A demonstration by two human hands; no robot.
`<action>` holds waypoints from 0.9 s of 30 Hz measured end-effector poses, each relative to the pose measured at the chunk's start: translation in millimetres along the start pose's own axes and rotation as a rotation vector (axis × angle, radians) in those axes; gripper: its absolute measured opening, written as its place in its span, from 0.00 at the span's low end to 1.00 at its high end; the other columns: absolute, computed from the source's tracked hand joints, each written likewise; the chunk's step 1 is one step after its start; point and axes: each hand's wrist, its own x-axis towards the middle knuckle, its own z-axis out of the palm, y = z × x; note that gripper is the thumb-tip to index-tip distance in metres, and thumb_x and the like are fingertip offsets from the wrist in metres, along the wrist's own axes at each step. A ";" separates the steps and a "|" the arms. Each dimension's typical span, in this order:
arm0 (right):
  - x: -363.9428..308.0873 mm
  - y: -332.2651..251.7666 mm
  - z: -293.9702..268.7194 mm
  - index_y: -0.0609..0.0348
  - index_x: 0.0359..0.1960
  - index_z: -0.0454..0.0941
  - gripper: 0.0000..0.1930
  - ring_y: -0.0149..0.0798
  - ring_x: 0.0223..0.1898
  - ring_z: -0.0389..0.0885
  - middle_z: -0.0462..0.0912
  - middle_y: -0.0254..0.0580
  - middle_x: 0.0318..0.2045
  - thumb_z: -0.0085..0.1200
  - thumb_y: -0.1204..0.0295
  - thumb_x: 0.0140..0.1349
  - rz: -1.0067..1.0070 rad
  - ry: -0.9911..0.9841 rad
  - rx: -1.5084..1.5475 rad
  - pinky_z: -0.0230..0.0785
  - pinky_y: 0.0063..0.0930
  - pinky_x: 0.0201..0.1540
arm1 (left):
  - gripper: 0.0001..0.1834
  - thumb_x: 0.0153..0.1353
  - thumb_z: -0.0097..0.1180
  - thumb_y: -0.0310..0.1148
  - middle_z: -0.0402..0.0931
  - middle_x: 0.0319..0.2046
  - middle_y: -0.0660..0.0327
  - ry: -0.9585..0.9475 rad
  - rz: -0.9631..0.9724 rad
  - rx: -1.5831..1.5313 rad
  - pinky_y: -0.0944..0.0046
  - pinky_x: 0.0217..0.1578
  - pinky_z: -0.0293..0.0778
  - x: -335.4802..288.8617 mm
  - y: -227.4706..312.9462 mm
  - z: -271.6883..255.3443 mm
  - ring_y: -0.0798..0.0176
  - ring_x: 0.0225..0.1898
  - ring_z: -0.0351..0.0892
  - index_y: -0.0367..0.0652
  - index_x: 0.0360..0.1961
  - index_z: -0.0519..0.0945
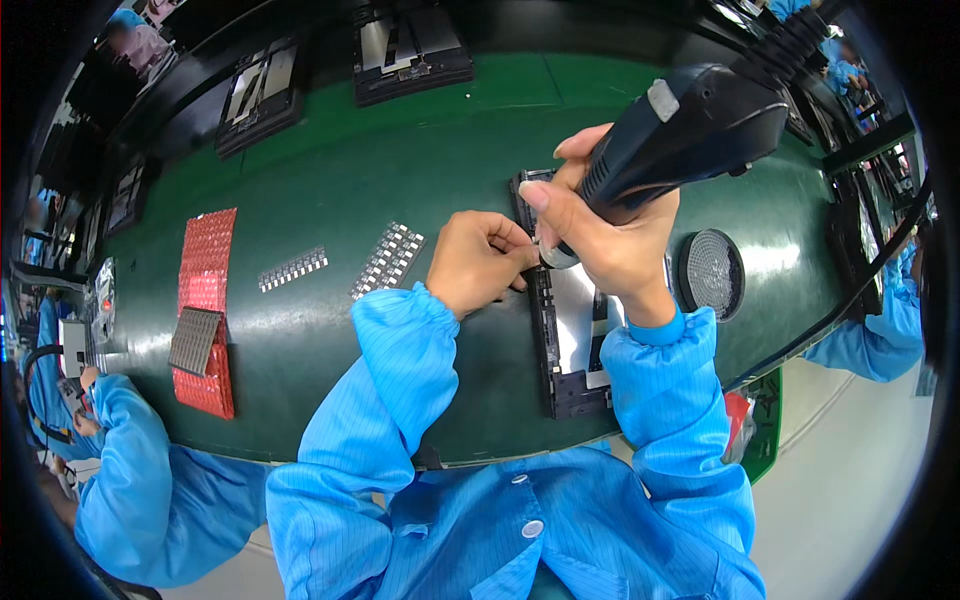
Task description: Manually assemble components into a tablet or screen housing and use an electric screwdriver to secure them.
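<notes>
The right hand point(610, 240) is wrapped firmly around the grip of a dark blue electric screwdriver point(685, 130), fingers pressed closed on the handle, the thumb lying along its side. The tool's tip points down to the left long edge of a black tablet-like frame point(560, 340) that lies lengthwise on the green bench point(330, 190), near the front edge and just in front of the person. The left hand point(480, 262) sits just beside the tip, thumb and forefinger pinched together right at the driver's nose; what they pinch is too small to see, though it appears to be a screw or the bit itself.

To do this well, the driver should probably stand square to the frame, with the left fingers steadying the tip only until it seats, and the frame kept flat.

Just right of the frame lies a round dark mesh dish point(712, 272). Left of the hands lie two strips of small grey parts point(388, 260), and further left a red sheet point(207, 300) with a grey ridged block point(195, 340) on it. More black frames point(410, 50) sit along the bench's far edge. A neighbour's blue sleeve point(140, 470) shows at the lower left.
</notes>
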 end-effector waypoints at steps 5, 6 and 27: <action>-2.8 -0.4 6.4 0.66 0.40 0.69 0.17 0.25 0.17 0.73 0.76 0.37 0.18 0.60 0.87 0.50 -0.013 -0.009 -0.004 0.66 0.19 0.20 | 0.05 0.53 0.61 0.25 0.79 0.22 0.58 0.009 0.002 0.004 0.71 0.15 0.72 -1.3 -2.0 -1.4 0.69 0.20 0.79 0.33 0.28 0.80; -4.3 0.5 7.2 0.66 0.40 0.69 0.17 0.25 0.17 0.73 0.76 0.37 0.18 0.60 0.87 0.50 -0.012 -0.012 0.000 0.66 0.19 0.20 | 0.05 0.53 0.61 0.26 0.80 0.23 0.58 0.010 0.018 0.001 0.71 0.16 0.72 -1.9 -2.8 -1.6 0.69 0.21 0.79 0.34 0.28 0.80; -22.0 -58.6 -124.6 0.67 0.46 0.68 0.20 0.31 0.15 0.74 0.75 0.38 0.17 0.60 0.83 0.50 -0.157 0.384 0.060 0.69 0.24 0.20 | 0.25 0.34 0.73 0.25 0.73 0.31 0.58 0.436 0.343 0.826 0.63 0.30 0.69 -95.8 -33.6 -94.0 0.59 0.28 0.70 0.37 0.36 0.76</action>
